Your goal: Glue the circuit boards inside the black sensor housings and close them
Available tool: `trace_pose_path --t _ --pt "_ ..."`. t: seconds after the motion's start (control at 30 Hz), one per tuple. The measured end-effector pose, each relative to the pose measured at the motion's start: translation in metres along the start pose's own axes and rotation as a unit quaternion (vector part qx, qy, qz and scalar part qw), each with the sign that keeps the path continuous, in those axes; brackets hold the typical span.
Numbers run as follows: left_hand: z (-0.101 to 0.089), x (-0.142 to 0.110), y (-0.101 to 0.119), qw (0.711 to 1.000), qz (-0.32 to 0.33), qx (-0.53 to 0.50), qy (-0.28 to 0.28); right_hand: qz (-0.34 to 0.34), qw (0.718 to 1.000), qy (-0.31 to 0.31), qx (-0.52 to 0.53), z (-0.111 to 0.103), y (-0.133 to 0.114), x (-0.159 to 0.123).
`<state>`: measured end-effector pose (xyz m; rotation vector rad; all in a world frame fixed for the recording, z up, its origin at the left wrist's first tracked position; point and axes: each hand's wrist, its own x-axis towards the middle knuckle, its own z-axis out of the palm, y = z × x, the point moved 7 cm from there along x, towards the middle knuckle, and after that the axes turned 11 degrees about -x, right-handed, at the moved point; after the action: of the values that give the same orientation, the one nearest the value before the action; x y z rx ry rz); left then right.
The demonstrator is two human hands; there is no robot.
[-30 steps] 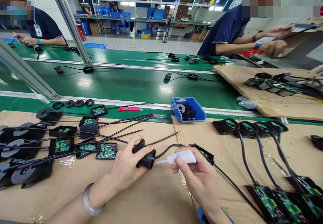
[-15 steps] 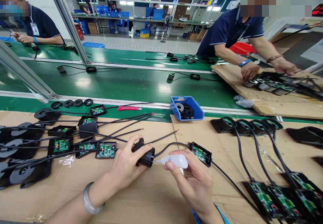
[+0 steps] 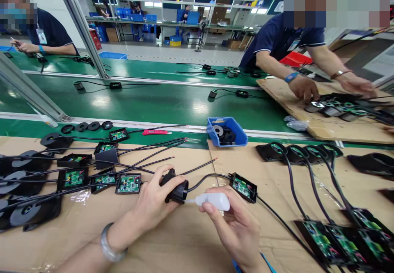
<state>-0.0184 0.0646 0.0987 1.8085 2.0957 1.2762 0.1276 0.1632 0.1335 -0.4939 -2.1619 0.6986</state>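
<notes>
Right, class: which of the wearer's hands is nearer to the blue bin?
The right. The right hand is below the bin in view; the left hand is lower left, farther off.

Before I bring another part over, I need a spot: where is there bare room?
Bare cardboard shows between the bracelet and the left-edge housings. The green surface just behind the blue bin is free. Cords crowd the right.

held housing (image 3: pixel 178 191) 1 | held bottle (image 3: pixel 215 201) 1 | red cutter (image 3: pixel 154 132) 1 | loose black rings (image 3: pixel 79 127) 4
</notes>
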Motion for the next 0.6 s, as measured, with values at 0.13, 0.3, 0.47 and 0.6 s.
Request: trace_pose_path --t 0.13,0.3,0.47,0.6 --pt "-0.001 0.000 0.001 1.000 0.008 -0.003 0.008 -0.049 0.997 0.029 -0.044 -0.003 -0.008 0.002" --pt "0.002 -0.002 -0.001 0.999 -0.012 -0.031 0.004 -0.013 1.000 0.019 -0.005 -0.001 -0.005 0.001" --pt "0.006 -0.001 -0.018 0.963 -0.176 -0.204 0.019 0.118 0.980 0.072 0.141 -0.005 0.014 -0.004" --pt "0.025 -0.005 -0.022 0.852 -0.295 -0.431 -0.027 0.077 0.983 0.108 0.131 -0.008 0.010 -0.002"
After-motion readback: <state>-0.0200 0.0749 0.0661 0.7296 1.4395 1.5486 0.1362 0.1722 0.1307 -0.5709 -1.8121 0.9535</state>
